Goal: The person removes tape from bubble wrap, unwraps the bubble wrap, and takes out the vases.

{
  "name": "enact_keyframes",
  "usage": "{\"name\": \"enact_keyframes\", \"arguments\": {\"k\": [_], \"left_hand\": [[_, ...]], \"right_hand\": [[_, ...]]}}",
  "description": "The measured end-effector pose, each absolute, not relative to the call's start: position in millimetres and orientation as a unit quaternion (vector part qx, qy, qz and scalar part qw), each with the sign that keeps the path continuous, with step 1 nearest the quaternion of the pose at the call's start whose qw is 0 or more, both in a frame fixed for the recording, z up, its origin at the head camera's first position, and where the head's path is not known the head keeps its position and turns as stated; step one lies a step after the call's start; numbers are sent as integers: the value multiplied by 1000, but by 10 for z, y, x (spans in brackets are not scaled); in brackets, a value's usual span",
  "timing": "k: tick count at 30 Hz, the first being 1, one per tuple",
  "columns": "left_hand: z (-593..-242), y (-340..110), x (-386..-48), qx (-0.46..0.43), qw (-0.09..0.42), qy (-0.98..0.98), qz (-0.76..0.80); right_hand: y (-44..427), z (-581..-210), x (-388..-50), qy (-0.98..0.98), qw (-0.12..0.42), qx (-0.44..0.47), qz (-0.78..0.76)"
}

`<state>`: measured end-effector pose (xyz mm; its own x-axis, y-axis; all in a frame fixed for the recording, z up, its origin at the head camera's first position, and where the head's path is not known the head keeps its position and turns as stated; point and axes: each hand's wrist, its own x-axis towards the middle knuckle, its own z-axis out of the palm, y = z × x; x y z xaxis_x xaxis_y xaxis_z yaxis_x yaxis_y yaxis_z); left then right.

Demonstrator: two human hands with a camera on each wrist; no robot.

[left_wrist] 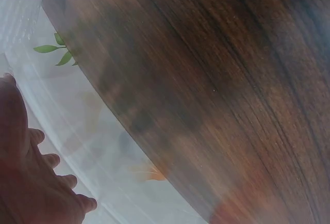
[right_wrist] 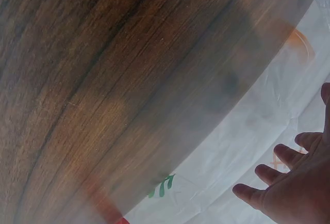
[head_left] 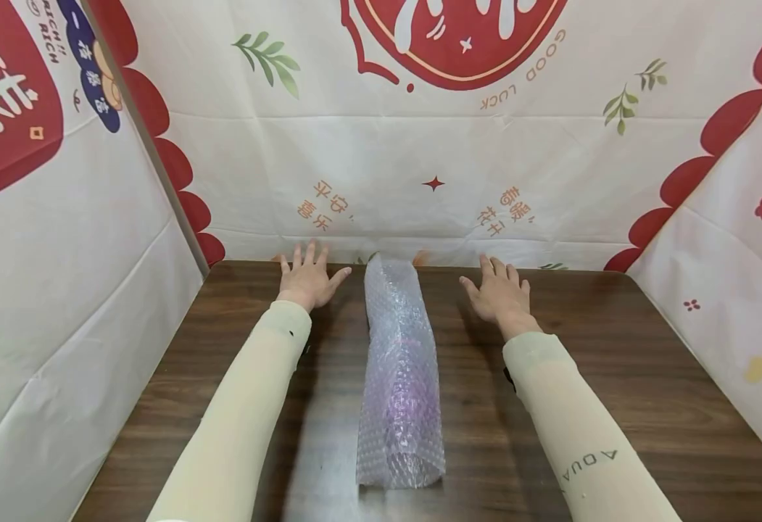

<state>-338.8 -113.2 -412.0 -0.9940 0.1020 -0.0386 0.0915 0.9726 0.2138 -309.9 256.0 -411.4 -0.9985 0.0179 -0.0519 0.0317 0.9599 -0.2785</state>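
A long roll of clear bubble wrap [head_left: 402, 362] lies lengthwise on the brown table, pinkish-purple in its lower half, its near end forming an open tube. To its left, the left hand [head_left: 307, 279] is spread at the table's far edge, holding nothing. On the other side, the right hand [head_left: 499, 290] is spread too, fingers apart and empty. Neither hand touches the wrap. The left wrist view shows the left hand [left_wrist: 36, 167] at the lower left; the right wrist view shows the right hand [right_wrist: 294, 177] at the lower right.
A dark wood-grain table [head_left: 589, 348] extends beneath both arms. White printed cloth [head_left: 433, 145] hangs behind its far edge, with more cloth [head_left: 48, 290] along the left side and another panel [head_left: 733, 261] along the right.
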Motion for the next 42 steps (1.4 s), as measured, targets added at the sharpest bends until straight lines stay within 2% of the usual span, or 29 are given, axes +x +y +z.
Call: {"name": "enact_keyframes", "arguments": {"k": [16, 42], "left_hand": [[-4088, -1137, -3394, 60, 32, 994, 89], [-4153, -1236, -3276, 82, 9, 992, 94]], "right_hand": [[2552, -4093, -3088, 990, 26, 6, -140], [2572, -4097, -2958, 989, 17, -18, -144]]}}
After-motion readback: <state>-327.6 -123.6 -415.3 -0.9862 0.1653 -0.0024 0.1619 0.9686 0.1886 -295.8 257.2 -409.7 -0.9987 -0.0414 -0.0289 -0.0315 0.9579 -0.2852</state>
